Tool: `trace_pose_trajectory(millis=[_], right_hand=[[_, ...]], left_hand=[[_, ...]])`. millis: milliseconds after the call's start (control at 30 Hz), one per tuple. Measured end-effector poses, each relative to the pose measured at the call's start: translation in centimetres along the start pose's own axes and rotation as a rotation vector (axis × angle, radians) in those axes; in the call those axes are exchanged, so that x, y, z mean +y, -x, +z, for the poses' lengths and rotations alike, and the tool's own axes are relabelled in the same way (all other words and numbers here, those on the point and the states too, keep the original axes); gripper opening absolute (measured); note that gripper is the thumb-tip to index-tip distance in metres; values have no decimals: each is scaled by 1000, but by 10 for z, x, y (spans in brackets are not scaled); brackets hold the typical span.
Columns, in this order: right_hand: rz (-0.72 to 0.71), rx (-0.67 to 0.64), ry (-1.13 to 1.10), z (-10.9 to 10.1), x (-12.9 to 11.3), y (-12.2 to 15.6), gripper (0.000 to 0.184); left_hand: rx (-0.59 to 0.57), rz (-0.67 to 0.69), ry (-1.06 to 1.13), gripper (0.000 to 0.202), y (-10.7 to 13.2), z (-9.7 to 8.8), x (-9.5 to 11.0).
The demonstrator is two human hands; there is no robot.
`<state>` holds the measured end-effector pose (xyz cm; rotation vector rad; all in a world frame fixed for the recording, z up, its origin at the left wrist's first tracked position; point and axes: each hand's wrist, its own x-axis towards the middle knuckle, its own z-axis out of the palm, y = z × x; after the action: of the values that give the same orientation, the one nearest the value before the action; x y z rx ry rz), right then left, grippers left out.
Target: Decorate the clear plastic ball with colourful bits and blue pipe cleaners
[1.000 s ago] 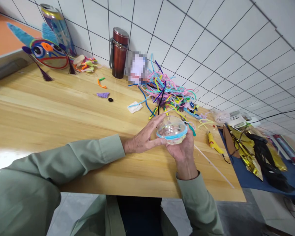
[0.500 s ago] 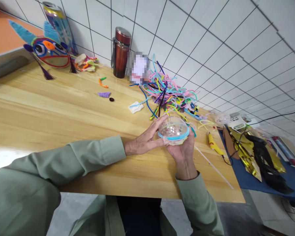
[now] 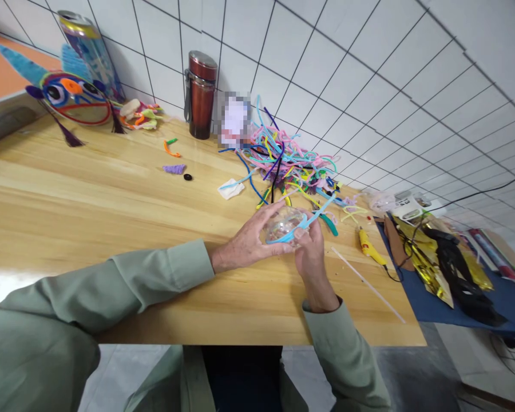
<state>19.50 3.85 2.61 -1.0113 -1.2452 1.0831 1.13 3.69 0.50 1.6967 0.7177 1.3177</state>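
A clear plastic half-sphere (image 3: pixel 283 224) with a light blue pipe cleaner (image 3: pixel 302 223) round its rim is held over the wooden table (image 3: pixel 90 189) by both hands. My left hand (image 3: pixel 244 243) cups its left side with the fingers curved over the top. My right hand (image 3: pixel 309 252) grips its right side and pinches the blue pipe cleaner, whose loose end sticks up to the right. Just beyond lies a heap of coloured pipe cleaners (image 3: pixel 287 160).
A brown-red flask (image 3: pixel 201 94) stands by the tiled wall. A colourful fish-like craft (image 3: pixel 68 100) and a tall can (image 3: pixel 88 48) sit at the far left. A yellow glue gun (image 3: pixel 369 247), a white stick (image 3: pixel 367 284) and gold and black foil on a blue mat (image 3: pixel 476 297) lie to the right.
The half-sphere has tilted and turned in my hands. The blue pipe cleaner's end now stands free of the rim to the right, and my right hand has shifted from underneath to the side.
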Motion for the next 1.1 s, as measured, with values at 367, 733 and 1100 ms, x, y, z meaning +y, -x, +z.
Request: trace_pose_trajectory(millis=[367,733,1100], right_hand=[[-69,-84,120,-5,8,1,52],[55,-35,62,-2,5,-2,39],[53,-90,114,-10,6,-4,39]], left_hand=[[-24,88,-66,70,2,-3,-3],[-47,78,-57,66,6,-2,-6],[-97,-66,46,66,10,-1,-6]])
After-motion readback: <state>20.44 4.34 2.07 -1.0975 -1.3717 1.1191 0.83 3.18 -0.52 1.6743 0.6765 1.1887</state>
